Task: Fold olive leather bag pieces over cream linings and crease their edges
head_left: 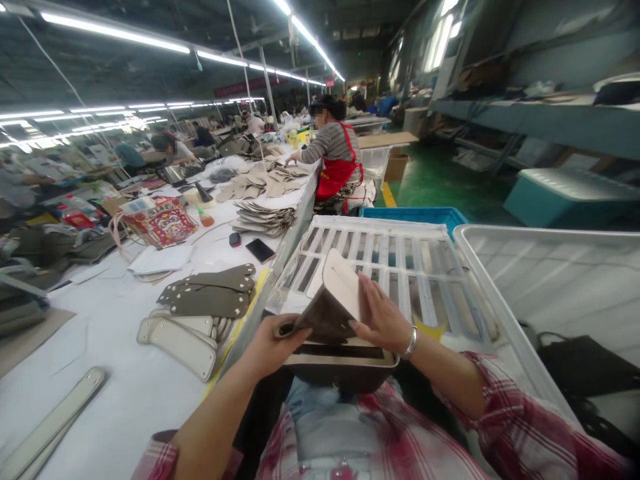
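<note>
A folded leather panel, cream on one face and dark brown on the other, stands tilted up between my hands. My left hand is closed on its lower left edge, where the material curls. On the other side my right hand grips the panel, thumb on the dark face and fingers behind. Just beneath lies a dark bag body with a pale rim, against my lap. Whether the panel is joined to the bag body is hidden.
On the white table at left lie dark perforated pieces, cream straps and a phone. A white slatted rack stands ahead. White bins flank me at right. A co-worker in a red apron sits farther along.
</note>
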The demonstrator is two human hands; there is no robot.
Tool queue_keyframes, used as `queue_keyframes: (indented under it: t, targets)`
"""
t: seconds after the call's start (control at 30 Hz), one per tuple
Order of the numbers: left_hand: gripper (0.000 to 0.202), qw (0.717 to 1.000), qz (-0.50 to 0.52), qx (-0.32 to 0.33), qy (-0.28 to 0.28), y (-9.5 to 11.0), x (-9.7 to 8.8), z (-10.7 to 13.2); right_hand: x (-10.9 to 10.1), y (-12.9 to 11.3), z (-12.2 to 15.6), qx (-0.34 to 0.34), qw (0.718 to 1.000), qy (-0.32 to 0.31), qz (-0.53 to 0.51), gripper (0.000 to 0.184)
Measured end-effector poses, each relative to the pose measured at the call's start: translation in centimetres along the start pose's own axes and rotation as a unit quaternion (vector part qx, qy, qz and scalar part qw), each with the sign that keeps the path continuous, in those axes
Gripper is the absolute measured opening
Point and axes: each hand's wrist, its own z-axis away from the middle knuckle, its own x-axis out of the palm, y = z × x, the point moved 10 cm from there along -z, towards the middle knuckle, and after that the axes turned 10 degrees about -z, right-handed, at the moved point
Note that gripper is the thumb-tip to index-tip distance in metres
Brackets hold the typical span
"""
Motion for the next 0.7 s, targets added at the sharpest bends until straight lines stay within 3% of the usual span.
queue_keyframes:
  t: [0.2, 0.43, 0.7]
  targets:
    - [0.020, 1.000, 0.000, 0.006, 0.004, 0.8, 0.6, 0.9, -1.1, -0.2, 0.7, 0.019, 1.000, -0.020, 0.007, 0.103]
    - [0.021, 0.992, 0.077, -0.099, -0.003, -2.6, 1.8, 0.4, -1.2, -0.1, 0.6, 0.031, 0.999, -0.038, -0.002, 0.104]
    - [0.024, 0.983, 0.094, -0.154, 0.041, -3.8, 0.8, 2.5, 0.2, -0.6, -0.6, 0.008, 0.997, -0.078, -0.018, 0.099]
